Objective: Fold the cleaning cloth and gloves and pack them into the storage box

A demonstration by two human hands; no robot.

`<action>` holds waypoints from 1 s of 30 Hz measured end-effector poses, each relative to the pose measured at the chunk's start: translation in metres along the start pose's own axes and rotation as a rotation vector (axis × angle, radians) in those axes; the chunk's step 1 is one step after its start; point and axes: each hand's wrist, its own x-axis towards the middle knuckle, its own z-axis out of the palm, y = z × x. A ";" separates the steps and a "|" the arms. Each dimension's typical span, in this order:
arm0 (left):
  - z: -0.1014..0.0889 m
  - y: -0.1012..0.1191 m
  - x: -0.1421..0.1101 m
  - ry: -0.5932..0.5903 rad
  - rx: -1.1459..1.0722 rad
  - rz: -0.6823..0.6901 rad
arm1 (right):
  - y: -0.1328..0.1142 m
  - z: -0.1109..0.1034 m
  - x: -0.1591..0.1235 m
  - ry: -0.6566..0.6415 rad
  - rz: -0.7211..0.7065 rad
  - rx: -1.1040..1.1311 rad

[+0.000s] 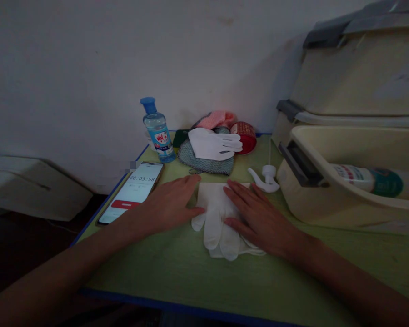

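Note:
Pale white gloves (218,222) lie stacked flat on the green table, their fingers toward me. My right hand (252,211) rests on the right side of the stack with its fingers stretched out. At the stack's left edge is my left hand (175,202), palm down, thumb apart from the fingers; its fingertips are near the upper left corner, and I cannot tell if they press on it. Behind my hands, another white glove (213,144) lies on a grey mesh cloth (204,164). A white pump head (267,178) lies right of the gloves.
A phone (134,190) showing a timer lies at the left table edge. Behind it stands a blue bottle (159,136). A pink cloth (218,119) and a red roll (243,136) sit by the wall. At right, an open cream bin (300,204) holds a bottle (386,181).

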 end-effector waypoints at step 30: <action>0.017 0.003 0.007 0.037 -0.620 -0.139 | 0.003 0.004 0.006 0.144 -0.424 0.036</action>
